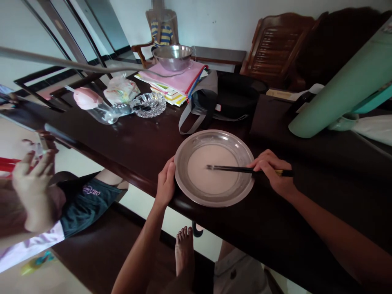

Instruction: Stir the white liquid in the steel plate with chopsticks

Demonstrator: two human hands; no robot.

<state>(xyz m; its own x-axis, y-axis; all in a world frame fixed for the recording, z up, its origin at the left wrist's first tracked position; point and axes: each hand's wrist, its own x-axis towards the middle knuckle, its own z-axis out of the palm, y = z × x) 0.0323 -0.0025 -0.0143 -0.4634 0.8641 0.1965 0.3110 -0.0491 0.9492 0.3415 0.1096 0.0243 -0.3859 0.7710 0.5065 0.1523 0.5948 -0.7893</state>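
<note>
A wide steel basin (214,202) stands near the front edge of the dark wooden table, with a pale, milky mixture (211,179) in its bottom. My left hand (166,181) grips the basin's left rim, thumb on the outside near the top, other fingers mostly hidden. In my right hand (274,171) is a pair of dark chopsticks (232,168), held nearly level across the right rim. Their tips reach the mixture around the middle of the basin.
Behind the basin lie a grey-and-black bag (211,98) and stacked papers (174,81) bearing a second steel bowl (173,59). A glass dish (150,105) and plastic bags (121,90) sit left. A green cylinder (330,94) slants at right. Another person's hand (33,175) is at left.
</note>
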